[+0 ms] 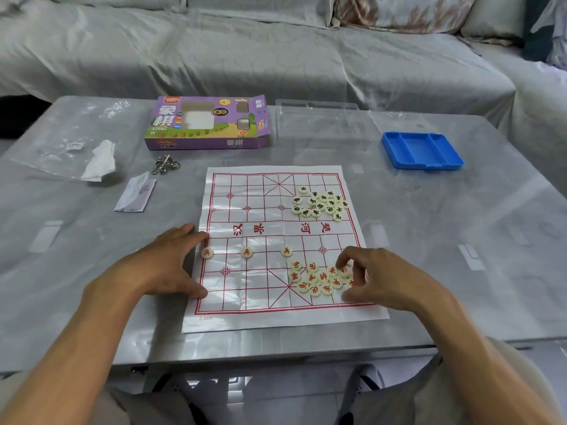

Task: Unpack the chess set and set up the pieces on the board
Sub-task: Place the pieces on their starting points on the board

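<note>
1. Grey glossy table top (pixel 460 271) w/ clear plastic cover fills the mid view; grey-covered sofa (pixel 245 56) runs behind it at 12 o'clock, floral cushion (pixel 399 10) at 1 o'clock.
2. White paper chess board w/ red grid (pixel 260 216) lies flat at table centre, creased.
3. Cream round pieces w/ black characters (pixel 320 204) sit heaped on the board's 1 o'clock part.
4. Cream round pieces w/ red characters (pixel 316 279) are heaped at the board's 5 o'clock part; three red soldier pieces (pixel 247 252) are set apart in a row to the pile's 9–10 o'clock, on grid points.
5. Right hand (pixel 377 277) is over the red pile, fingers curled; index & thumb look to pinch a piece, though the grip is partly hidden.
6. Left hand (pixel 171 262) rests flat, fingers straight & wide, on the board's 8–9 o'clock edge.
7. Purple cardboard box (pixel 208 124) at 11 o'clock, flap open; clear plastic lid (pixel 319 124) just beside it at 12–1.
8. Blue plastic tray w/ compartments (pixel 422 150) at 2 o'clock.
9. At 10 o'clock: clear plastic bag (pixel 61 142), crumpled white tissue (pixel 101 162), metal ring puzzle (pixel 165 165), small folded leaflet (pixel 135 193).
</note>
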A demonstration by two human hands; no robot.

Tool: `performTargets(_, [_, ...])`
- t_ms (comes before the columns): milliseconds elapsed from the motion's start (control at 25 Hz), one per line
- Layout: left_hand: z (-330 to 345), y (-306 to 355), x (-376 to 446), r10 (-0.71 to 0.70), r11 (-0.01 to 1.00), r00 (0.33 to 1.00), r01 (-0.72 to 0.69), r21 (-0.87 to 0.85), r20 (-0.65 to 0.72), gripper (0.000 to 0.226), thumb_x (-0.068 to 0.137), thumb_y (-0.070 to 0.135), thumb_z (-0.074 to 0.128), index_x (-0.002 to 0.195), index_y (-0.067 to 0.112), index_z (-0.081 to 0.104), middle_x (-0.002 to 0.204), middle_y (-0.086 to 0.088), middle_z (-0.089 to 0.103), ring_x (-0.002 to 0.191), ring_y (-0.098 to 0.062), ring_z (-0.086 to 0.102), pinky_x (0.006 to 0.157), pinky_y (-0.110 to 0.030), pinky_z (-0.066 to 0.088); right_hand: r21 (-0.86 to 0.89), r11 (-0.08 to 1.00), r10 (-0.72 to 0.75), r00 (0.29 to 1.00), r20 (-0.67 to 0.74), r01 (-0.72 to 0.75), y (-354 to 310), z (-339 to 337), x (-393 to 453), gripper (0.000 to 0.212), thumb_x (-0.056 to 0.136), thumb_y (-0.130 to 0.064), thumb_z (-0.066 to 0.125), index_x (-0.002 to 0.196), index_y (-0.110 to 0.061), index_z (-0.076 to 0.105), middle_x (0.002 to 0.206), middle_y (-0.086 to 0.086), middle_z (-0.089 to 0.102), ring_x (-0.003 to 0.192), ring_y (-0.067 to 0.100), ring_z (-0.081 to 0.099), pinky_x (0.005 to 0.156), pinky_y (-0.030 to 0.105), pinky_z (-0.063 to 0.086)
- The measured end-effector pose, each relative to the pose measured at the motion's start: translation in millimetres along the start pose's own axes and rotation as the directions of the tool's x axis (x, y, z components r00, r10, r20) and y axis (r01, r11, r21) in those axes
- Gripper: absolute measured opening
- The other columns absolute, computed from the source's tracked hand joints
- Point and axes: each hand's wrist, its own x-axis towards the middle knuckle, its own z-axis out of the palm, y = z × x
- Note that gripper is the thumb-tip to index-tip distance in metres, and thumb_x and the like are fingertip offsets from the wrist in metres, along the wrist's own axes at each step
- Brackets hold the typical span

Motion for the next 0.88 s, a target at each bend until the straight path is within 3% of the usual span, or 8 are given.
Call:
performTargets(200, [0.8, -0.5, -0.2, -0.002, 1.0, 1.0, 0.002, 0.001, 0.004, 0.12, 0.061, 0.052, 0.085, 0.154, 0.032, 0.012, 0.162, 0.008, 0.0, 0.149, -0.013, 0.001, 0.121, -0.036, 0.013, -0.039, 0.995, -0.097, 0.994, -0.043, 0.095, -10.7, 8.5, 2.1, 0.032, 0.082, -0.042, 0.073, 0.106, -0.035, 0.052, 0.089, -0.024, 0.052, 0.076, 0.007, 0.058, 0.066, 0.015, 0.045])
performTargets(360, [0.4, -0.3, 0.7, 0.001, 1.0, 1.0, -0.001, 0.009, 0.001, 0.121, 0.062, 0.052, 0.085, 0.154, 0.031, 0.011, 0.162, 0.007, -0.001, 0.149, -0.014, 0.001, 0.121, -0.035, 0.013, -0.08, 0.99, -0.114, 0.993, -0.016, 0.112, -12.8, 13.1, 3.7, 0.027, 0.086, -0.037, 0.071, 0.108, -0.036, 0.055, 0.097, -0.023, 0.051, 0.078, 0.006, 0.057, 0.068, 0.013, 0.043])
performTargets(480, [0.3, 0.5, 0.4, 0.0, 1.0, 1.0, 0.0, 0.011, 0.002, 0.121, 0.062, 0.051, 0.085, 0.155, 0.03, 0.01, 0.162, 0.008, -0.001, 0.149, -0.014, 0.0, 0.121, -0.034, 0.012, -0.071, 0.994, -0.09, 0.996, -0.022, 0.088, -9.4, 10.0, 5.2, 0.026, 0.087, -0.032, 0.07, 0.107, -0.034, 0.055, 0.103, -0.021, 0.054, 0.09, 0.011, 0.061, 0.07, 0.015, 0.047])
performTargets(560, [0.1, 1.0, 0.0, 0.0, 1.0, 1.0, -0.001, 0.011, 0.005, 0.121, 0.062, 0.052, 0.085, 0.155, 0.031, 0.01, 0.162, 0.008, -0.001, 0.149, -0.013, 0.0, 0.121, -0.034, 0.012, -0.095, 0.994, -0.061, 0.998, -0.028, 0.058, -6.2, 7.4, 5.6, 0.024, 0.087, -0.032, 0.07, 0.105, -0.034, 0.054, 0.104, -0.019, 0.059, 0.085, 0.011, 0.061, 0.067, 0.015, 0.046])
performTargets(680, [-0.7, 1.5, -0.5, -0.002, 1.0, 1.0, 0.001, 0.018, 0.009, 0.12, 0.063, 0.052, 0.084, 0.155, 0.03, 0.01, 0.162, 0.008, -0.001, 0.149, -0.013, 0.0, 0.121, -0.034, 0.012, -0.137, 0.99, -0.033, 0.999, -0.043, 0.027, -5.1, 7.8, 6.5, 0.023, 0.084, -0.041, 0.071, 0.099, -0.032, 0.056, 0.09, -0.019, 0.057, 0.073, 0.009, 0.056, 0.06, 0.015, 0.037])
performTargets(800, [-0.5, 2.1, -1.3, -0.001, 1.0, 1.0, 0.001, 0.011, 0.007, 0.12, 0.063, 0.052, 0.084, 0.155, 0.031, 0.01, 0.162, 0.008, -0.002, 0.149, -0.013, 0.0, 0.121, -0.033, 0.011, -0.187, 0.982, 0.009, 0.995, -0.104, -0.028, -4.0, 10.2, 8.3, 0.034, 0.078, -0.057, 0.07, 0.091, -0.03, 0.055, 0.095, -0.019, 0.057, 0.076, 0.008, 0.057, 0.061, 0.017, 0.039])
performTargets(880, [-0.3, 2.3, -2.0, -0.002, 1.0, 1.0, 0.002, 0.007, 0.01, 0.12, 0.063, 0.052, 0.084, 0.155, 0.031, 0.01, 0.162, 0.009, -0.002, 0.149, -0.013, -0.001, 0.121, -0.034, 0.012, -0.196, 0.979, 0.028, 0.995, -0.095, -0.046, -2.8, 10.2, 9.0, 0.032, 0.079, -0.057, 0.07, 0.088, -0.029, 0.056, 0.1, -0.017, 0.06, 0.076, 0.007, 0.056, 0.064, 0.019, 0.042])
